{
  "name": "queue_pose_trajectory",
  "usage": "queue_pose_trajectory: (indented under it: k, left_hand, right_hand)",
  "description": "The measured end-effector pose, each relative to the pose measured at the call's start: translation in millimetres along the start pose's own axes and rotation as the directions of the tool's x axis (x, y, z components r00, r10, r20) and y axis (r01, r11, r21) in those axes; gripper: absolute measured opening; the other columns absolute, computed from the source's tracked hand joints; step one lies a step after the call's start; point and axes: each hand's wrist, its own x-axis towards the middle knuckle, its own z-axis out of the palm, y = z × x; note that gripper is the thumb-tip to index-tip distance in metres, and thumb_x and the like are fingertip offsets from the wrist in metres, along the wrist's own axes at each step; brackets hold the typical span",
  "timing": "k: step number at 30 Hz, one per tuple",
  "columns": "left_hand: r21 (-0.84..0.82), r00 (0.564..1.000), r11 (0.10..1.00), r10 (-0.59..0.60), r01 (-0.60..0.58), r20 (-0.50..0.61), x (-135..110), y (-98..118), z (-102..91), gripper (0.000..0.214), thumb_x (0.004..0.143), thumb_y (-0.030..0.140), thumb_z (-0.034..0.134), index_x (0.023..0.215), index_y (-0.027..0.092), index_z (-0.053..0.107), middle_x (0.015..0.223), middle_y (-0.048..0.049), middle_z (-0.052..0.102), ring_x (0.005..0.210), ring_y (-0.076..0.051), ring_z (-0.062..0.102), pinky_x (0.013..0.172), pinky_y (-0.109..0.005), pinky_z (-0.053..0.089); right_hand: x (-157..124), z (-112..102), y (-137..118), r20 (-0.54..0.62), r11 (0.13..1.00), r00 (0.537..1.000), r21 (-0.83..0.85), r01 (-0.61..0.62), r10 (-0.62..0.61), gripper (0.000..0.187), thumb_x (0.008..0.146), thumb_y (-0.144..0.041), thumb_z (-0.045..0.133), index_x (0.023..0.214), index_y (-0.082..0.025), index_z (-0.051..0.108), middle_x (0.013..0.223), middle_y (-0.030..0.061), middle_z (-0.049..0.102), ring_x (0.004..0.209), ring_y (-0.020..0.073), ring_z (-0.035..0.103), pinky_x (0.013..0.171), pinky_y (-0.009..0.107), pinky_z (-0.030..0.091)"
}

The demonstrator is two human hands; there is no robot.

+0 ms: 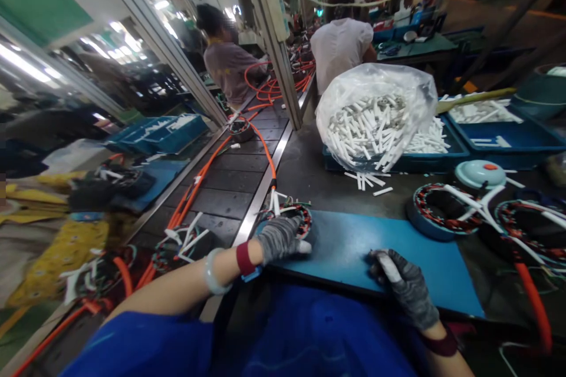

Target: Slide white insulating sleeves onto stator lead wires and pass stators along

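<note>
My left hand (283, 240), in a grey striped glove, is closed around the near side of a wire-wound motor stator (305, 218) at the left end of the blue mat (345, 241). Its fingers hide much of the ring. White sleeves and an orange cable (269, 156) rise from the stator's far side. Over the right part of the mat is my right hand (404, 285), gloved alike. Its fingers are loosely bent and apart, and I see nothing in them. Another wound stator (431, 230), with white sleeves across it, stands beyond the mat's right end.
A clear bag (375, 79) of white tubes sits on a blue bin, with loose tubes (365, 181) before it. Further right are another bin (522, 150) and a light-blue round container (480, 174). Left, a slatted conveyor (225, 174) carries cabled stators. Two people work ahead.
</note>
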Motion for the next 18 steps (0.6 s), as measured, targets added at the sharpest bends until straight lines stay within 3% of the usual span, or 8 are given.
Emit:
queue_pose_trajectory:
  k: [2, 4, 5, 7, 10, 13, 16, 18]
  left_hand:
    - [-0.117, 0.99, 0.984, 0.14, -0.137, 0.012, -9.0, 25.6, -2.7, 0.072, 0.08, 0.042, 0.081, 0.145, 0.02, 0.057, 0.133, -0.0157, 0.07, 0.123, -0.028, 0.069, 0.101, -0.041, 0.059]
    - [-0.228, 0.943, 0.918, 0.331, -0.325, -0.011, -24.1, 35.9, -16.1, 0.072, 0.092, 0.035, 0.069, 0.157, 0.022, 0.041, 0.148, -0.0162, 0.06, 0.137, -0.025, 0.059, 0.112, -0.04, 0.052]
    - [-0.231, 0.919, 0.892, 0.391, -0.389, -0.039, -33.8, 34.1, -23.8, 0.065, 0.095, 0.031, 0.064, 0.156, 0.024, 0.042, 0.146, -0.0147, 0.062, 0.136, -0.024, 0.06, 0.113, -0.039, 0.052]
    - [-0.134, 0.92, 0.911, 0.39, -0.39, -0.026, -56.3, 17.7, -36.4, 0.052, 0.095, 0.024, 0.062, 0.147, 0.027, 0.054, 0.131, -0.0092, 0.072, 0.119, -0.021, 0.071, 0.106, -0.035, 0.056]
    - [0.179, 0.987, 0.974, 0.125, -0.141, 0.097, -93.6, -27.1, -44.5, 0.059, 0.078, 0.018, 0.071, 0.136, 0.025, 0.063, 0.125, -0.0084, 0.075, 0.106, -0.027, 0.076, 0.093, -0.038, 0.062]
    - [0.453, 0.986, 0.891, -0.11, 0.04, 0.129, -126.4, -71.1, -43.9, 0.054, 0.063, 0.015, 0.071, 0.116, 0.021, 0.074, 0.119, -0.0121, 0.077, 0.103, -0.037, 0.074, 0.088, -0.048, 0.062]
    - [0.551, 0.953, 0.813, -0.288, 0.189, 0.098, -145.7, -95.9, -41.1, 0.021, 0.071, 0.016, 0.061, 0.084, 0.02, 0.077, 0.093, -0.0074, 0.08, 0.09, -0.034, 0.075, 0.078, -0.047, 0.061]
    - [0.568, 0.918, 0.765, -0.395, 0.304, 0.041, -149.7, -102.3, -40.2, 0.024, 0.08, 0.014, 0.051, 0.074, 0.019, 0.073, 0.082, -0.0045, 0.077, 0.09, -0.032, 0.075, 0.08, -0.047, 0.06]
  right_hand:
    - [0.1, -1.3, 1.8, 0.01, 1.0, 1.0, -0.007, 0.002, -0.002, 0.057, 0.084, -0.072, 0.064, 0.09, -0.017, 0.079, 0.067, 0.0067, 0.073, 0.056, 0.0177, 0.063, 0.058, 0.03, 0.055]
    - [-0.2, -2.6, 4.6, 0.017, 1.0, 1.0, -0.008, 0.012, -0.011, 0.057, 0.085, -0.072, 0.064, 0.091, -0.017, 0.079, 0.068, 0.0067, 0.073, 0.057, 0.0174, 0.063, 0.058, 0.03, 0.055]
    - [-0.6, -3.2, 6.0, 0.018, 1.0, 1.0, -0.008, 0.021, -0.021, 0.058, 0.085, -0.072, 0.063, 0.091, -0.017, 0.079, 0.067, 0.0065, 0.073, 0.057, 0.0173, 0.064, 0.059, 0.029, 0.055]
    - [-1.8, -3.6, 7.6, 0.017, 0.999, 0.999, -0.015, 0.048, -0.048, 0.057, 0.085, -0.073, 0.063, 0.089, -0.018, 0.079, 0.066, 0.0059, 0.073, 0.057, 0.0172, 0.064, 0.059, 0.029, 0.055]
    - [-2.8, -1.0, 3.5, -0.004, 0.991, 0.993, -0.062, 0.115, -0.116, 0.053, 0.088, -0.069, 0.061, 0.084, -0.02, 0.078, 0.065, 0.0047, 0.073, 0.057, 0.0173, 0.065, 0.061, 0.03, 0.056]
    - [0.4, 7.5, -11.5, 0.005, 0.96, 0.972, -0.155, 0.231, -0.233, 0.045, 0.093, -0.061, 0.059, 0.085, -0.022, 0.079, 0.072, 0.0046, 0.076, 0.063, 0.0194, 0.07, 0.067, 0.032, 0.059]
    - [9.5, 24.2, -32.6, 0.041, 0.874, 0.909, -0.258, 0.412, -0.416, 0.035, 0.098, -0.051, 0.057, 0.095, -0.024, 0.079, 0.089, 0.0063, 0.08, 0.08, 0.0226, 0.075, 0.079, 0.035, 0.061]
    - [17.1, 38.7, -45.0, 0.092, 0.781, 0.841, -0.327, 0.531, -0.533, 0.03, 0.099, -0.045, 0.057, 0.103, -0.024, 0.078, 0.097, 0.0073, 0.08, 0.089, 0.0235, 0.076, 0.085, 0.037, 0.06]
